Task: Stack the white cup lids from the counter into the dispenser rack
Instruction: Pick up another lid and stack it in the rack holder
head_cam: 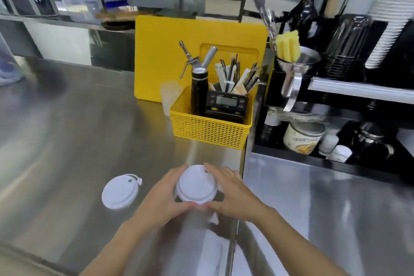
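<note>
A small stack of white cup lids [196,185] sits low over the steel counter [67,130], held between both hands. My left hand [162,197] cups its left side and my right hand [233,192] cups its right side, thumbs meeting at the near edge. One more white lid [119,191] lies flat on the counter to the left, apart from my hands. A black dispenser rack [380,36] at the far right holds a slanted stack of white ribbed cups [389,13].
A yellow basket [210,129] with a black whipper, a scale and utensils stands just beyond my hands, in front of a yellow board [168,51]. A black shelf unit [324,157] with jars and a funnel occupies the right. A seam divides the counter at my right wrist.
</note>
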`<state>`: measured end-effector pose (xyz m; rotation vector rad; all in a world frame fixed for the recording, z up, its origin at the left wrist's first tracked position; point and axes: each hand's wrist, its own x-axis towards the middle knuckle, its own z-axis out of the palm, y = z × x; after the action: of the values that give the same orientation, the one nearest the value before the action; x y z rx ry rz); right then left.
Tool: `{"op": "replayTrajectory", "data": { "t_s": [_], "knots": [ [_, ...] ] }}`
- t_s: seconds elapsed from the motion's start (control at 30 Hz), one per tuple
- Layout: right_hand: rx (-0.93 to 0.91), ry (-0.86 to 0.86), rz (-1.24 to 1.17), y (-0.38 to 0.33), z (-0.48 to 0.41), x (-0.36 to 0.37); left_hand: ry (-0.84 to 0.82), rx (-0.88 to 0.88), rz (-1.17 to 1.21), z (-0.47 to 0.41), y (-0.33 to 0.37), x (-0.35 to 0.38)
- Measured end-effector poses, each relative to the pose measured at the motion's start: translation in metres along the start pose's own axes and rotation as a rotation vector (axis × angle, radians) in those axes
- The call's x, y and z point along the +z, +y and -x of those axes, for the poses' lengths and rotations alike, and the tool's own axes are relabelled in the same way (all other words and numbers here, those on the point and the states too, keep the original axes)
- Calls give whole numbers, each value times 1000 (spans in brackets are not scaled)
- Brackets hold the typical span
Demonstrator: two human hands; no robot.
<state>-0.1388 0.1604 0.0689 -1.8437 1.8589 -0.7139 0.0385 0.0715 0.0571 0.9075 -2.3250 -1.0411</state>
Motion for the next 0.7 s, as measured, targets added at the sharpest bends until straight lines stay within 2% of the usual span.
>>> {"op": "replayTrajectory", "data": {
  "t_s": [0.2, 0.4, 0.47, 0.7],
  "knots": [
    [-70, 283, 62, 24, 30, -103, 4, 216, 64, -63, 96, 27],
    [-66, 535, 215, 63, 75, -206, -21, 443, 23, -126, 192, 66],
    [-26, 582, 211, 76, 94, -237, 0, 500, 1, -144, 222, 84],
    [124, 653, 176, 136, 146, -331, -115, 688, -44, -208, 321, 154]
  ]
}}
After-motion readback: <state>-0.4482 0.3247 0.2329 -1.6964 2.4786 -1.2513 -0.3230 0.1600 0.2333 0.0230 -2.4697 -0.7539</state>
